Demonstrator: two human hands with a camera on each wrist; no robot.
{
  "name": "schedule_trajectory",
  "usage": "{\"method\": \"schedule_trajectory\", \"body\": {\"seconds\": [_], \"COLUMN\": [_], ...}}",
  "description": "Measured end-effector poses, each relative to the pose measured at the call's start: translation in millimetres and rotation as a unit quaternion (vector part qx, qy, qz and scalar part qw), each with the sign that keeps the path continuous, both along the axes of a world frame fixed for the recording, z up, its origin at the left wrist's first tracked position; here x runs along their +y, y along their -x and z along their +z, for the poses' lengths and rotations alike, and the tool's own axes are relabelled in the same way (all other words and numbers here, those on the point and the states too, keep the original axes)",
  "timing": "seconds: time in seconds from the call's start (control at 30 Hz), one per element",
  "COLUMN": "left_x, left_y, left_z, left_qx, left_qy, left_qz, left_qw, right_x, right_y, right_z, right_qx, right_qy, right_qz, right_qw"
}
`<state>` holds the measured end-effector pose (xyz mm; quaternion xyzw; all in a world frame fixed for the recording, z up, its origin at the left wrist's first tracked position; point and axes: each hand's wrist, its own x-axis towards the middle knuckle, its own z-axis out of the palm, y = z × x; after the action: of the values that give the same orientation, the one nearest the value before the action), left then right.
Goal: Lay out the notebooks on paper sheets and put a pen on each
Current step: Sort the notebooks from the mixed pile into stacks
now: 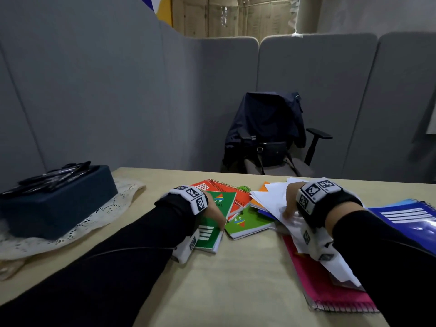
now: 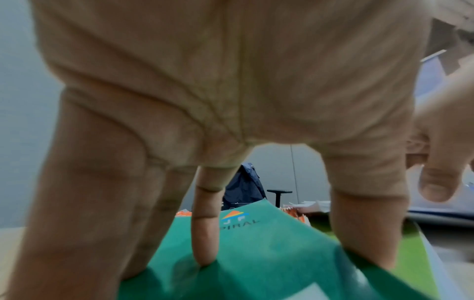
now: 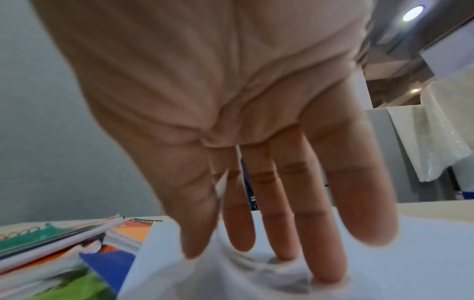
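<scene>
Several notebooks lie in a loose heap on the beige table [image 1: 236, 279]. My left hand [image 1: 215, 217] presses straight fingers [image 2: 205, 233] onto the cover of a dark green notebook [image 1: 208, 234] [image 2: 269, 253], its thumb hanging apart at the right. My right hand [image 1: 290, 208] rests with straight fingers [image 3: 277, 223] on a pile of white paper sheets [image 1: 271, 197] [image 3: 410, 263], creasing the top sheet. Black pens [image 1: 56, 177] lie on a dark blue box [image 1: 59, 204] at the far left. An orange spiral notebook [image 1: 228, 191] and a light green one [image 1: 250, 224] lie between my hands.
A pink spiral notebook [image 1: 330, 291] lies under the sheets and a blue one [image 1: 410, 220] at the right edge. The box stands on a lace cloth [image 1: 111, 208]. Behind the table is an office chair [image 1: 271, 138] with a jacket and bag. Grey partitions enclose the desk.
</scene>
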<state>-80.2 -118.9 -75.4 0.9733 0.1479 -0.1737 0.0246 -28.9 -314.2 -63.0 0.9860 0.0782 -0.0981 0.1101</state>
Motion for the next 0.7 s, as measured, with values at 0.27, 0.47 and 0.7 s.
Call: {"method": "schedule_trajectory", "body": {"seconds": [0.27, 0.47, 0.7], "left_x": [14.4, 80.8, 111.8], "left_y": [12.8, 35.1, 58.3], "left_z": [24.8, 52.1, 49.7], "left_qx": [-0.127, -0.227, -0.254], "left_qy": [0.058, 0.14, 0.263], "left_qz": [-0.014, 0.025, 0.054], "left_qw": [0.99, 0.963, 0.929], "right_x": [-11.6, 56.4, 146.1], "right_y": [-9.7, 26.1, 60.8], "right_z": [13.0, 40.3, -3.4], "right_qx": [-0.155, -0.214, -0.115], "right_qy": [-0.067, -0.12, -0.128], "right_qz": [0.001, 0.1, 0.239], "right_qw": [0.986, 0.964, 0.956]}}
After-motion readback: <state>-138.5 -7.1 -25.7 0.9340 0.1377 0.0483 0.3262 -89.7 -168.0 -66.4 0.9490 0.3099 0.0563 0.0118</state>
